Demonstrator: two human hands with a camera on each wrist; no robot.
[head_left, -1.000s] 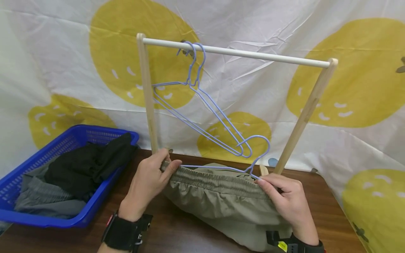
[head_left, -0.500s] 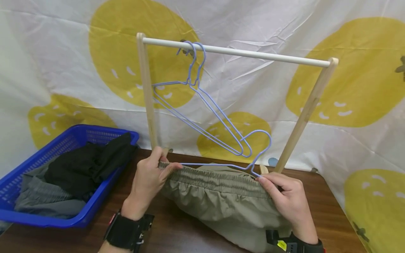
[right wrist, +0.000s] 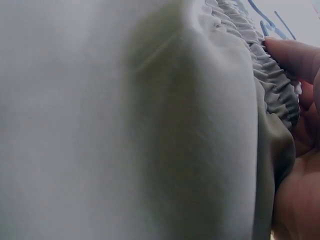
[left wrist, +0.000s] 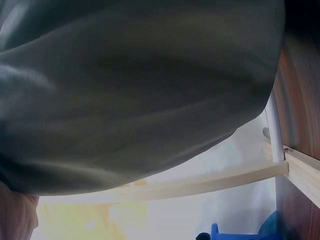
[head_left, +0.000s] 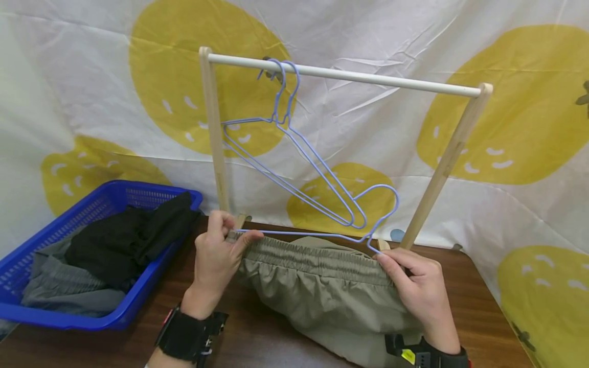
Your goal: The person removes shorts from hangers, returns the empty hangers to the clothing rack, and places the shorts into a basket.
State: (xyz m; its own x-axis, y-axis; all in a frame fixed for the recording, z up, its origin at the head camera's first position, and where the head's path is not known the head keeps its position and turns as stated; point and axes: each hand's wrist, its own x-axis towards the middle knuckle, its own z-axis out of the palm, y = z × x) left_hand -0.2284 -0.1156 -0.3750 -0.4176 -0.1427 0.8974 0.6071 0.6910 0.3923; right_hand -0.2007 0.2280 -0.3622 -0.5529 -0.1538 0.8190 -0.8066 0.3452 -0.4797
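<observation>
Olive-green pants (head_left: 317, 296) with a gathered elastic waistband hang from both hands over the table. My left hand (head_left: 216, 260) pinches the left end of the waistband, its thumb on the near side. At the other end, my right hand (head_left: 421, 291) pinches the waistband together with the blue wire hanger (head_left: 313, 233). The hanger's bar runs along the waistband's top edge and its hook points up. Its lower part is hidden by the cloth. Fabric fills most of both wrist views; the right wrist view shows the right thumb (right wrist: 292, 55) pressed to the gathers.
A wooden rack with a white rail (head_left: 345, 74) stands behind, holding two blue hangers (head_left: 317, 153) toward its left. At left, a blue basket (head_left: 115, 319) contains black and grey clothes (head_left: 124, 245). The brown table (head_left: 257, 342) lies beneath; a lemon-print cloth hangs behind.
My left hand has moved slightly up with the waistband end. The hanger has risen, its hook shifting up and right, and more of its left bar shows. The right hand stays nearly in place.
</observation>
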